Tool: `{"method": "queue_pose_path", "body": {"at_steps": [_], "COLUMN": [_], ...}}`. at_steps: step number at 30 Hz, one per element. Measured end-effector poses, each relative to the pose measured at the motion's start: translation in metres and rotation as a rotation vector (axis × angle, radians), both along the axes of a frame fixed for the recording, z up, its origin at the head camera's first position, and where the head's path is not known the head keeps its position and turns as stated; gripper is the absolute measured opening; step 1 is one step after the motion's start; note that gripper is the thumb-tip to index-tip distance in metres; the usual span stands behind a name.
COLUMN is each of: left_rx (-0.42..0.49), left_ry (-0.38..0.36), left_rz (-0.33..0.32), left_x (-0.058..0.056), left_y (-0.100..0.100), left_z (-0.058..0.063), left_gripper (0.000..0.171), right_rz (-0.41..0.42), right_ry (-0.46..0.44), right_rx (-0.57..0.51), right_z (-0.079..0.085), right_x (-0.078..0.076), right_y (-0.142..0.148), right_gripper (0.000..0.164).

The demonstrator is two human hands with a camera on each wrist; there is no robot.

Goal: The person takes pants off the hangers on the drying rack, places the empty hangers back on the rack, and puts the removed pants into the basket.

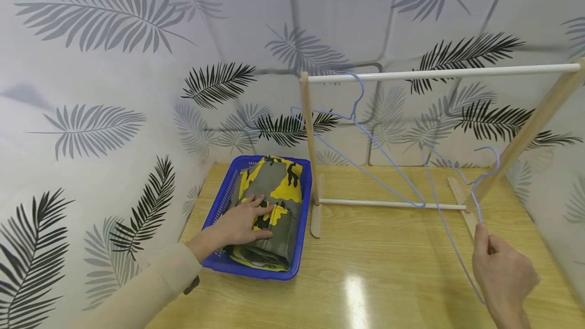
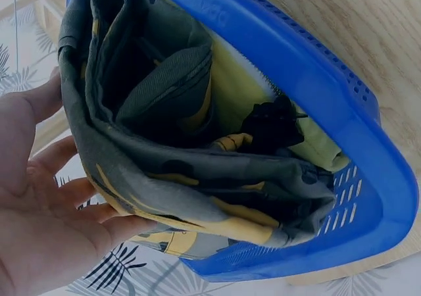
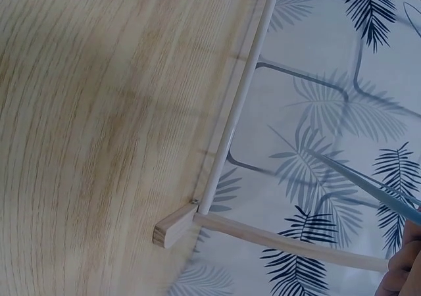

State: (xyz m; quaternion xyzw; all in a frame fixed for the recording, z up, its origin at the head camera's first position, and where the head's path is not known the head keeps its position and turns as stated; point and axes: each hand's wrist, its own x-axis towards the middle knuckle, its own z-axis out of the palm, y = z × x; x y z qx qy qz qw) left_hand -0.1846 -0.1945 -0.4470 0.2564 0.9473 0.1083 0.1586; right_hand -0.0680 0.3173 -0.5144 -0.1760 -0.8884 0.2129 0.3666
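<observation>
In the head view, a folded camouflage garment (image 1: 267,184) in grey, yellow and black fills a blue plastic basket (image 1: 307,187). My left hand (image 1: 239,223) rests on top of it, fingers spread. Up close in the left wrist view, the thick layers of the garment (image 2: 164,158) show beside my left hand (image 2: 59,210), whose fingers touch the outer fold. My right hand (image 1: 505,263) pinches one side of a light blue wire hanger (image 1: 450,235), its hook upward. Part of that hanger (image 3: 371,187) and my right fingers (image 3: 402,266) appear at the right wrist view's edge.
A small clothes rack with wooden posts (image 1: 310,141) and a white top bar (image 1: 434,73) stands beside the basket. Another blue hanger (image 1: 386,154) hangs from the bar. Leaf-patterned covering (image 1: 105,131) rises around the wooden table (image 1: 379,268). Dark and pale yellow cloth (image 2: 230,85) lies inside the basket.
</observation>
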Motion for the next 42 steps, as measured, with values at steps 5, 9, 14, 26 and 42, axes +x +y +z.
{"method": "queue_pose_path", "body": {"at_steps": [5, 9, 14, 26, 42], "left_rx": [-0.024, -0.032, -0.058, -0.020, -0.056], "left_ry": [0.021, 0.021, 0.009, -0.021, -0.065], "left_rz": [-0.005, -0.010, 0.001, 0.011, 0.000], "left_x": [-0.001, -0.001, 0.000, 0.002, -0.002], "left_y": [0.000, 0.000, 0.000, -0.001, -0.001], "left_z": [-0.009, -0.015, -0.023, -0.039, -0.034], "left_gripper": [0.074, 0.073, 0.071, 0.071, 0.072], "right_rz": [-0.003, 0.008, 0.003, 0.015, -0.006], "right_ry": [0.004, 0.017, 0.001, -0.001, 0.022], "right_rx": [-0.007, 0.000, -0.009, -0.010, 0.008], "right_z": [0.001, 0.001, 0.003, 0.000, -0.002], "right_x": [0.000, 0.000, 0.001, 0.000, 0.002], "right_y": [-0.002, -0.003, -0.006, -0.006, -0.005], "right_gripper": [0.069, 0.069, 0.068, 0.070, 0.069]}}
